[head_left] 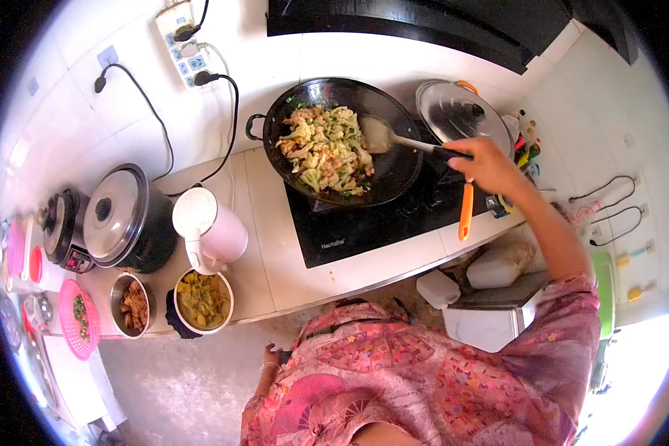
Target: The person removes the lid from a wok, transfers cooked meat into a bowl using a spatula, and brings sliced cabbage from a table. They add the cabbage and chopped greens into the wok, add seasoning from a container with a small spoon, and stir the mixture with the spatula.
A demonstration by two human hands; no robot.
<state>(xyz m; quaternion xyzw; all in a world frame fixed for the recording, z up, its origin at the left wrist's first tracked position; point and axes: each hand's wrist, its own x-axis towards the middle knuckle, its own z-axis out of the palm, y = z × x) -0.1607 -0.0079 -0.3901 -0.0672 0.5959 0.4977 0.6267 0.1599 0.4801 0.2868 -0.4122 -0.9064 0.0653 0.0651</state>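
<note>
My right hand (487,167) is closed round the black handle of a metal wok spatula (412,143). The spatula's broad blade rests in the right half of a black wok (395,178), against the food. Cauliflower pieces (327,149) with browned bits and some green fill the wok's left half. The wok sits on a black cooktop (379,234). Low at my side hangs my left hand (273,355), away from the counter. Its fingers are small and partly hidden, with something dark beside them.
A glass lid (464,119) and an orange handle (466,212) are right of the wok. Left along the counter stand a pink-white pitcher (223,232), a lidded black pot (119,215), a rice cooker (63,230), two food bowls and a pink basket (70,316). Cords hang from a power strip (186,48).
</note>
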